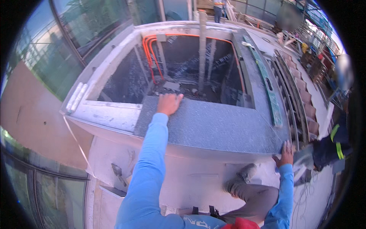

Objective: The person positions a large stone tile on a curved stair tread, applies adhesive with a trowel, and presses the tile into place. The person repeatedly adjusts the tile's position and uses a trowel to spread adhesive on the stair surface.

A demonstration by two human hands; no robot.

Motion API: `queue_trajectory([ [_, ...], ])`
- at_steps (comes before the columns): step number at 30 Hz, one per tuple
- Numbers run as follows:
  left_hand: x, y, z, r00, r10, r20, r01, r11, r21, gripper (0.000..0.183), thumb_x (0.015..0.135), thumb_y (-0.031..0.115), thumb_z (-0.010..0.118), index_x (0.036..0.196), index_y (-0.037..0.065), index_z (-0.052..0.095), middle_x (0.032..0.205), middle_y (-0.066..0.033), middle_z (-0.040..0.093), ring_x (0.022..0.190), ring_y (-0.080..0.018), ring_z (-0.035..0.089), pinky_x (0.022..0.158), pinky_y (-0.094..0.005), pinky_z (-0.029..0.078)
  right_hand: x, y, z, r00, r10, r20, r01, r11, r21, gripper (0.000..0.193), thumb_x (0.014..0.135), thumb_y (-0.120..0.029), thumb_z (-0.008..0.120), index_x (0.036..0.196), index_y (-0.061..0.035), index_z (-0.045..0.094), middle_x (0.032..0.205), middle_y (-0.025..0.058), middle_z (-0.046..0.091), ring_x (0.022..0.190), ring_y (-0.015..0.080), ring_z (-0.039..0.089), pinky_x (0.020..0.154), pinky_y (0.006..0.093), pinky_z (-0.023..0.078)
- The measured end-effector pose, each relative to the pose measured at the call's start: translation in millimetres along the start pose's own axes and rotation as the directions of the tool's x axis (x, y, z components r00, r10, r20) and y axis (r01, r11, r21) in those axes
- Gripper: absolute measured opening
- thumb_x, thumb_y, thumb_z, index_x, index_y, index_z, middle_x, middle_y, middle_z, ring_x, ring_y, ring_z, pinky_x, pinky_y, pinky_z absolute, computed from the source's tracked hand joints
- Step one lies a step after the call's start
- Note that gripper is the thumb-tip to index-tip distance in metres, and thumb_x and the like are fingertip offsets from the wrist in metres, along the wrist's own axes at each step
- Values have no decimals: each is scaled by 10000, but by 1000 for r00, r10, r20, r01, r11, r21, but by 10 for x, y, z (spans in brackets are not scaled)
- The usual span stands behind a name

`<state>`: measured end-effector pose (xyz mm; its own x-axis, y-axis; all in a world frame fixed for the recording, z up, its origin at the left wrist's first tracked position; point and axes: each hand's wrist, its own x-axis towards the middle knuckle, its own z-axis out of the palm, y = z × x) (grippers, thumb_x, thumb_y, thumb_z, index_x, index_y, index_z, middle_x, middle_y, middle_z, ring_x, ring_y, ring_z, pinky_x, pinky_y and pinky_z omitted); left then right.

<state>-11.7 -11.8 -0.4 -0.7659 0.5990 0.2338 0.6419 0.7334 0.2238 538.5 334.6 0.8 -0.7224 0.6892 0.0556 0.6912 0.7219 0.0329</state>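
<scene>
Around the pit (126, 80), two sides have slabs (225, 126), left rim (108, 63) is bare; left hand (169, 104) and right hand (284, 155) rest, thumbs apart.

Two hands (170, 104), two grey slabs (213, 124), one green level (264, 81), one pointed trowel (118, 173), two white tubes (79, 97)

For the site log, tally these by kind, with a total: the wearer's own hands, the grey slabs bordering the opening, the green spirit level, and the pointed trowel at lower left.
Hands: 2 (left hand, right hand)
Slabs: 2 (front slab, right slab)
Green spirit level: 1
Pointed trowel: 1
Total: 6
</scene>
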Motion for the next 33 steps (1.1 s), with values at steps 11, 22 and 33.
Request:
queue_trajectory([
  [11,75,126,41,992,109,-66,-114,991,-72,587,1028,484,420,916,-14,710,939,-302,674,926,-489,629,861,-543,453,-125,-201,-131,998,19,63,-12,995,-102,1047,771,-497,778,1531,14,270,1597,259,260,1489,380,268,1217,478,238],
  [22,94,76,105,981,174,-83,-182,978,-106,590,1044,451,421,976,-64,703,964,-317,666,912,-515,614,790,-559,456,27,-290,41,991,134,32,-118,946,-302,573,871,-348,632,1263,68,602,1249,284,634,1192,402,594,1041,489,441],
  [33,82,102,174,980,183,-82,-192,974,-123,609,1056,431,403,1024,-111,678,966,-338,663,910,-522,609,798,-564,451,-57,-253,-288,989,95,113,-87,994,-70,741,705,-398,819,1217,100,623,1267,291,625,1235,392,587,1041,446,442],
])
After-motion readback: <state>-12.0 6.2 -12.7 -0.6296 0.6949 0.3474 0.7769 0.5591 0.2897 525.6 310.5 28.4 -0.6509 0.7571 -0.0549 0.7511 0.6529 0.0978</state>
